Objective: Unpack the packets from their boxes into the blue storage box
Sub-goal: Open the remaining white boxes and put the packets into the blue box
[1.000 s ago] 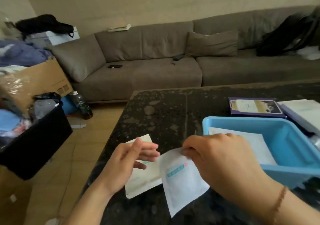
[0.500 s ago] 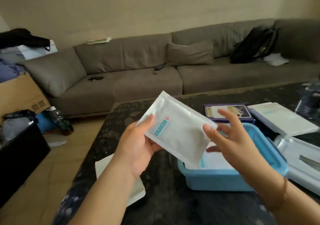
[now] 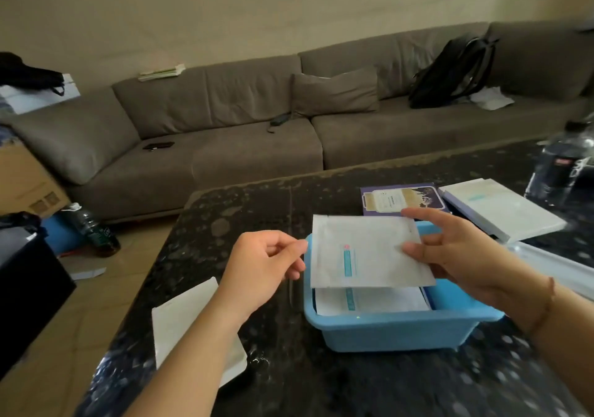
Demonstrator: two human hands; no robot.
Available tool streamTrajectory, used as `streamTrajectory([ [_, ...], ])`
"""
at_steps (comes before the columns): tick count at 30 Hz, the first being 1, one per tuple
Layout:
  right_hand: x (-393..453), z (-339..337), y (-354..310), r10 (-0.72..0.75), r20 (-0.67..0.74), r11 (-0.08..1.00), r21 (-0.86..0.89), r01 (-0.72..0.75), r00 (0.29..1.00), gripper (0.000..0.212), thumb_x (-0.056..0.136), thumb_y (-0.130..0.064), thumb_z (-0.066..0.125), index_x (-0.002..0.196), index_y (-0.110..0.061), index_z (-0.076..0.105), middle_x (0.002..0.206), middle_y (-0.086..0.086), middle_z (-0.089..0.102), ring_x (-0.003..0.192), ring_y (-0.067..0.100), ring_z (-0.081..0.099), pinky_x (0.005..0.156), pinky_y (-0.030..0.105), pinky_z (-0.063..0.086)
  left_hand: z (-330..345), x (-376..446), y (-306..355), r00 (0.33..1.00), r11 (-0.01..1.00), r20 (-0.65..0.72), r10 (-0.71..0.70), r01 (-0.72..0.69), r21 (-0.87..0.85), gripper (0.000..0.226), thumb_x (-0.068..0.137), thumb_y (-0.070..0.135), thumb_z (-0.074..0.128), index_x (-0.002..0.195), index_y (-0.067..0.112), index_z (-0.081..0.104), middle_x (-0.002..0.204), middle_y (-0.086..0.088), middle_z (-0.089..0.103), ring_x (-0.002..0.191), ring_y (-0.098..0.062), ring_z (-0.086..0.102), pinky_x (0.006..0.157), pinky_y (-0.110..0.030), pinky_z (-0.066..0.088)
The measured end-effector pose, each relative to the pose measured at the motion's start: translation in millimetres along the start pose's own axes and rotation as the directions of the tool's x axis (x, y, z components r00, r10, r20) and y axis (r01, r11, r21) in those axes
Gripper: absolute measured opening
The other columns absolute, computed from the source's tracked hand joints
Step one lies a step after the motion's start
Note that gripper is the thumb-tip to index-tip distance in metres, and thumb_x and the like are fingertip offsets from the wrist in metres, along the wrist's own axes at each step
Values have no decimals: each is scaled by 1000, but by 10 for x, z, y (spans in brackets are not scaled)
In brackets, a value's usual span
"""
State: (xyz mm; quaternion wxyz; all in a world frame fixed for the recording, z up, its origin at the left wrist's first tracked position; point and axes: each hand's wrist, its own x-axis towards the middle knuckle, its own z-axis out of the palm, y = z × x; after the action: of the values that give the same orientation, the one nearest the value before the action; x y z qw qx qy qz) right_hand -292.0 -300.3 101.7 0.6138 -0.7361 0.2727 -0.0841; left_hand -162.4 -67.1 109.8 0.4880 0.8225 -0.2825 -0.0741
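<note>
Both forearms are bare, with no sleeve showing on either; the left hand (image 3: 262, 264) wears no ring, watch or band; the right hand (image 3: 456, 256) also shows no ring on its visible fingers; a thin reddish-brown cord bracelet (image 3: 546, 307) circles the right wrist, just behind the hand; the fingernails are short and unpainted.

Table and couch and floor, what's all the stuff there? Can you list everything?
held packet: 1, white, above the box
blue storage box: 1, on table, packets inside
loose packet: 1, white, table's left edge
purple box: 1, behind blue box
white box: 1, right of purple
table: 1, dark speckled
sofa: 1, grey-brown
backpack: 1, black, on sofa
left hand: at packet's left edge
right hand: holds packet's right edge
</note>
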Motion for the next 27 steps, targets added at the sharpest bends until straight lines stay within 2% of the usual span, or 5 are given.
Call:
streamTrajectory([
  [3, 49, -25, 47, 46, 54, 995, -90, -41, 997, 51, 89, -7, 66, 132, -31, 51, 88, 10, 77, 85, 28, 74, 84, 50, 59, 15, 78, -36, 986, 952, 86, 142, -159, 260, 18, 86, 33, 73, 103, 34, 71, 99, 21, 70, 92, 6, 63, 80, -13, 48],
  [6, 80, 6, 89, 77, 102, 988, -145, -61, 992, 53, 89, -9, 66, 134, -31, 49, 87, 9, 77, 83, 25, 75, 82, 45, 60, 3, 181, 1, 914, 854, 405, -4, -207, 477, 60, 81, 47, 75, 135, 42, 50, 142, 25, 42, 128, 7, 35, 105, -23, 33],
  [9, 83, 36, 94, 85, 80, 971, -230, -65, 993, 55, 88, -14, 69, 136, -30, 47, 87, 6, 77, 77, 20, 75, 78, 39, 61, 15, 275, 76, 798, 701, 588, -135, -343, 625, 84, 79, 55, 73, 149, 40, 31, 155, 20, 25, 145, -4, 12, 119, -38, 18],
  [14, 74, 19, 115, 27, 79, 847, -531, 20, 996, 57, 84, -35, 72, 134, -35, 44, 69, -1, 66, 50, 5, 60, 51, 13, 45, 106, 354, 204, 758, 561, 624, -189, -439, 702, 77, 78, 59, 71, 144, 37, 38, 147, 14, 37, 140, -12, 19, 114, -44, 15],
  [27, 64, 10, 129, 37, 155, 672, -735, 90, 987, 64, 83, -48, 68, 139, -37, 38, 92, -10, 57, 84, 8, 59, 79, 21, 46, 246, 379, 413, 765, 421, 567, -306, -426, 801, 71, 75, 61, 74, 134, 35, 44, 119, 2, 49, 108, -20, 29, 89, -39, 29],
])
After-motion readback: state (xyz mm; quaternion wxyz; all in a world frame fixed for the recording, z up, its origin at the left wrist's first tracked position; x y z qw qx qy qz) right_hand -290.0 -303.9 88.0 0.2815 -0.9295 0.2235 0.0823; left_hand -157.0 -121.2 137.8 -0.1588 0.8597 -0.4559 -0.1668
